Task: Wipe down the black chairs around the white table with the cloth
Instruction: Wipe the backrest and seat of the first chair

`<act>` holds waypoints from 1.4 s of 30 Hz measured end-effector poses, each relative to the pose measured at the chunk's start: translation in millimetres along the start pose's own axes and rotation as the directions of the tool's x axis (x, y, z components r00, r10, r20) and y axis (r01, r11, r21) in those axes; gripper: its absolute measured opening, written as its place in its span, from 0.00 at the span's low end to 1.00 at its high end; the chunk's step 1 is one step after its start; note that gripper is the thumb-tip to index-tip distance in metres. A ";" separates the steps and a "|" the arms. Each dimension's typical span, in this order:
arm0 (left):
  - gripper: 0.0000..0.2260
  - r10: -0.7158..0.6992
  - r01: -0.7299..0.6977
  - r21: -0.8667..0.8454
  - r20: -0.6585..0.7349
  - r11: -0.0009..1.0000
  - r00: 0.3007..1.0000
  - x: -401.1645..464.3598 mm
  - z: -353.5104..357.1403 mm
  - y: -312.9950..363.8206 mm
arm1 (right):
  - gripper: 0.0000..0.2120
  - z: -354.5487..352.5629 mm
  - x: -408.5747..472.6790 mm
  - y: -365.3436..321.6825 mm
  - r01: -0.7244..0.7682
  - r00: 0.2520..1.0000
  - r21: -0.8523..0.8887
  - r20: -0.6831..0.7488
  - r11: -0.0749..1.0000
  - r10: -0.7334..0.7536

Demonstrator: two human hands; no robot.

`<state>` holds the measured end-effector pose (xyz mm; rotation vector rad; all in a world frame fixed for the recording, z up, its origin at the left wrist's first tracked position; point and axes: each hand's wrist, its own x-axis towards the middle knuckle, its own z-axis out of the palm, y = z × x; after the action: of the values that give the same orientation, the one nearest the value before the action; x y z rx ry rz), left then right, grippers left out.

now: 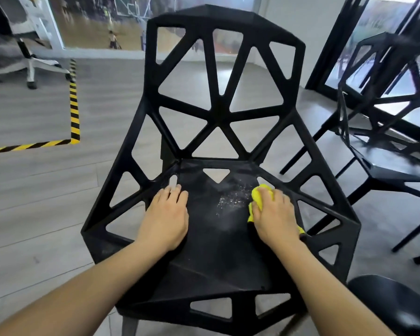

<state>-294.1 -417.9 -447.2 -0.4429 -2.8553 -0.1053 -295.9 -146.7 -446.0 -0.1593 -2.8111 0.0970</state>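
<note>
A black chair (218, 112) with a geometric cut-out frame fills the middle of the head view, its seat facing me. My right hand (275, 217) presses a yellow cloth (258, 196) flat on the right side of the seat; only the cloth's edges show around the fingers. A patch of wet or dusty specks lies on the seat just left of the cloth. My left hand (166, 214) rests palm-down on the seat's left side, fingers together, holding nothing. The white table is out of view.
A second black chair (388, 151) stands close on the right by dark-framed glass doors. A round black seat (395, 306) pokes in at bottom right. A white office chair (29, 61) and yellow-black floor tape (74, 105) lie to the left on grey flooring.
</note>
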 end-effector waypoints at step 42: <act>0.30 -0.198 0.179 -0.205 -0.075 0.962 0.977 3.6 -1.5 8.6 | 0.18 40.1 80.0 -171.1 0.243 0.932 0.643 0.053 0.727 -0.359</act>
<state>-294.4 -408.8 -444.5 -0.1944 -2.7971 -0.4364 -401.1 -308.7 -444.2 0.4914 -2.7477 1.0038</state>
